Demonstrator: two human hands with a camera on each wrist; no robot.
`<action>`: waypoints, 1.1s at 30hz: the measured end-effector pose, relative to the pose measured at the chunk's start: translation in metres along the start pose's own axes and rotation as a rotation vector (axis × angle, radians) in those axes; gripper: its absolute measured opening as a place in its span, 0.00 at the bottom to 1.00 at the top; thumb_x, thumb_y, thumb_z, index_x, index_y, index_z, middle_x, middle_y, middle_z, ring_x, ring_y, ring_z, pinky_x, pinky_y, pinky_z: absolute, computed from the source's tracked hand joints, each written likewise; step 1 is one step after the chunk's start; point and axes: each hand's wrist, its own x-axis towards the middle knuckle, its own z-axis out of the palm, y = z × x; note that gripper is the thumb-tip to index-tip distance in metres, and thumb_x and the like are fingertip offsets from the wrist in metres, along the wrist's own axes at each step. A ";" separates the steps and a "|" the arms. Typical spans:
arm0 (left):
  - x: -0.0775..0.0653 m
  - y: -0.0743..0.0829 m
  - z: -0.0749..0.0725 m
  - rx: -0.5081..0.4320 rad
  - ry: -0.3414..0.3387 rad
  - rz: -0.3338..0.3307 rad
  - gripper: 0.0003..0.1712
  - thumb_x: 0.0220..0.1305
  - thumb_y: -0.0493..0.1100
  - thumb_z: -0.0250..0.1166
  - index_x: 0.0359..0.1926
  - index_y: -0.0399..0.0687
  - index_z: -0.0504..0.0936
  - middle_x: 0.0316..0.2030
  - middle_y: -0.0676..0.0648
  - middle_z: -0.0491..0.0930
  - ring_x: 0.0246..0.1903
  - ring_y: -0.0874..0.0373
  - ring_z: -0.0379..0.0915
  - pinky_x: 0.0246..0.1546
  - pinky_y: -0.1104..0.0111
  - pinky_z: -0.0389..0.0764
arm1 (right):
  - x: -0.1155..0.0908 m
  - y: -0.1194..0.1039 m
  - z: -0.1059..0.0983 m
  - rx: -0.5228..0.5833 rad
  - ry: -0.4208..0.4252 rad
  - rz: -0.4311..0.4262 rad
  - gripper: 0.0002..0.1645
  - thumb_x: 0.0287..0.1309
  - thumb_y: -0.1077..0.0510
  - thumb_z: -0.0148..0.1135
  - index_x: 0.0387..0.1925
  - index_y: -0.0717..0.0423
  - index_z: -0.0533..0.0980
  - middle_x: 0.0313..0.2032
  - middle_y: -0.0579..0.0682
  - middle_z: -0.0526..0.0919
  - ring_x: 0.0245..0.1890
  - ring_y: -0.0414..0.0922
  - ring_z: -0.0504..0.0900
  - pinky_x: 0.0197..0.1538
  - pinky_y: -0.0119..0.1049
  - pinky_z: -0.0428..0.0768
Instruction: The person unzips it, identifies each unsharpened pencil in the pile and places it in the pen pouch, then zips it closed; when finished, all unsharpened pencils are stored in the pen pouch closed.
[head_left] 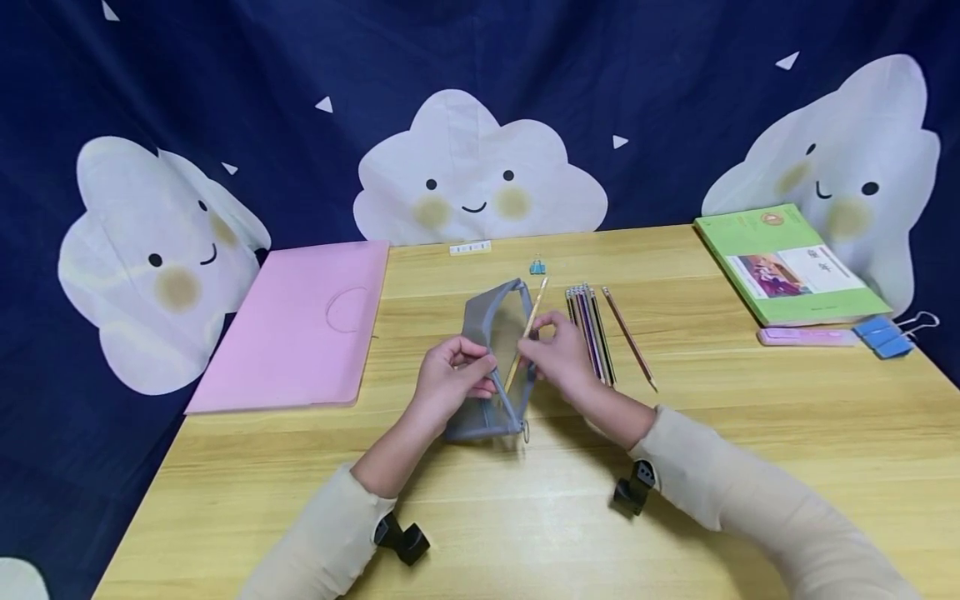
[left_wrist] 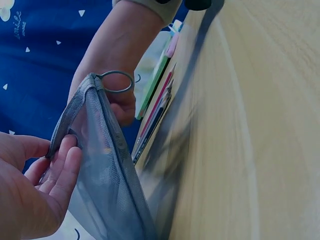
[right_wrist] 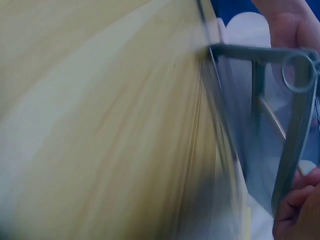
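A grey, see-through mesh pencil pouch (head_left: 486, 313) stands upright at mid-table with its mouth spread. My left hand (head_left: 448, 377) pinches the left edge of that mouth between thumb and fingers, as the left wrist view also shows. In my right hand (head_left: 562, 358) is a yellow pencil (head_left: 537, 302), slanting with its lower end inside the pouch; these fingers are also at the pouch's right edge. The right wrist view shows the pencil (right_wrist: 272, 119) within the frame of the mouth. A metal ring (head_left: 526, 432) hangs at the pouch's near corner.
Right of the pouch lie a row of several pencils (head_left: 592, 333) and one reddish-brown pencil (head_left: 630, 340). A pink folder (head_left: 300, 333) is at left, a green book (head_left: 840, 300), pink pen-like item (head_left: 806, 337) and blue binder clip (head_left: 885, 337) at right. Behind are a small clip (head_left: 537, 267) and white strip (head_left: 470, 247).
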 end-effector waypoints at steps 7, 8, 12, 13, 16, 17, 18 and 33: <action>-0.005 0.001 0.005 -0.021 -0.030 0.051 0.09 0.51 0.36 0.63 0.32 0.36 0.72 0.25 0.42 0.74 0.17 0.54 0.75 0.19 0.63 0.81 | -0.001 -0.001 0.005 -0.108 -0.274 0.172 0.17 0.45 0.64 0.56 0.40 0.59 0.67 0.18 0.56 0.78 0.05 0.38 0.64 0.06 0.25 0.57; -0.005 0.001 0.005 -0.022 -0.030 0.048 0.09 0.51 0.36 0.63 0.32 0.36 0.72 0.25 0.42 0.74 0.17 0.55 0.75 0.19 0.64 0.81 | -0.001 -0.001 0.004 -0.110 -0.298 0.182 0.16 0.46 0.63 0.56 0.40 0.59 0.67 0.17 0.56 0.78 0.05 0.39 0.64 0.06 0.25 0.56; -0.013 0.017 0.011 -0.013 -0.018 -0.006 0.08 0.50 0.32 0.62 0.31 0.33 0.71 0.26 0.41 0.74 0.16 0.55 0.74 0.21 0.62 0.81 | -0.001 0.000 0.003 -0.131 -0.338 0.174 0.13 0.51 0.58 0.56 0.40 0.59 0.71 0.17 0.56 0.78 0.05 0.39 0.64 0.06 0.24 0.56; -0.013 0.018 0.011 -0.010 -0.022 -0.017 0.08 0.50 0.32 0.61 0.32 0.33 0.71 0.27 0.41 0.74 0.16 0.56 0.74 0.21 0.63 0.81 | 0.000 0.001 0.003 -0.140 -0.338 0.162 0.13 0.52 0.58 0.56 0.39 0.60 0.72 0.17 0.56 0.78 0.05 0.39 0.64 0.06 0.24 0.57; -0.014 0.022 0.013 -0.004 -0.036 -0.051 0.09 0.51 0.31 0.61 0.32 0.32 0.71 0.27 0.41 0.74 0.16 0.57 0.74 0.22 0.63 0.81 | 0.002 0.001 0.002 -0.184 -0.355 0.120 0.13 0.54 0.57 0.54 0.40 0.61 0.74 0.16 0.56 0.78 0.05 0.39 0.63 0.06 0.24 0.57; -0.015 0.023 0.013 -0.004 -0.040 -0.059 0.09 0.51 0.32 0.61 0.33 0.32 0.71 0.27 0.42 0.74 0.16 0.57 0.74 0.22 0.64 0.81 | 0.002 0.001 0.001 -0.218 -0.372 0.108 0.14 0.54 0.57 0.54 0.41 0.61 0.74 0.15 0.56 0.78 0.04 0.38 0.62 0.06 0.24 0.57; -0.015 0.023 0.013 -0.005 -0.043 -0.061 0.09 0.51 0.32 0.61 0.33 0.32 0.71 0.27 0.42 0.75 0.16 0.57 0.74 0.22 0.64 0.81 | 0.003 0.001 0.001 -0.255 -0.396 0.095 0.15 0.54 0.57 0.54 0.42 0.61 0.74 0.15 0.56 0.77 0.04 0.38 0.61 0.06 0.24 0.58; 0.021 -0.051 -0.014 -0.115 0.054 0.099 0.22 0.43 0.47 0.68 0.35 0.39 0.72 0.29 0.36 0.76 0.20 0.43 0.75 0.21 0.54 0.79 | 0.020 -0.005 -0.084 -0.316 -0.216 -0.127 0.21 0.56 0.52 0.52 0.50 0.58 0.70 0.29 0.64 0.77 0.15 0.50 0.74 0.14 0.41 0.75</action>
